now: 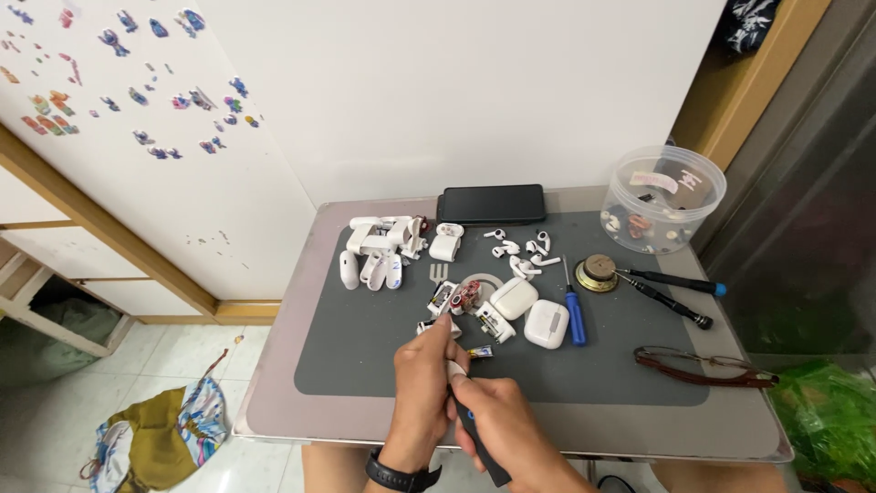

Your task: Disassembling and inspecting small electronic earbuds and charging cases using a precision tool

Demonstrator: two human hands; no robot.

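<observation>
At the near edge of the grey work mat [365, 356], both hands meet over a small white part [455, 369]. The left hand [427, 383], wearing a black wristband [401, 476], is closed around that part, pinching it between thumb and forefinger so it stays steady. The right hand [502, 427] is wrapped around a dark-handled tool [481, 452], its tip brought against the part, as for prying. Just beyond the fingers lie a small cylindrical cell [480, 351] and opened white earbud cases [525, 310], within short reach. Further out, a blue screwdriver [575, 319], two black drivers [675, 292], a clear round tub [666, 196] and a black phone [491, 204] line the far and right sides. Bare mat remains at left and near right; the table edge [274, 429] sits close under the wrists.
</observation>
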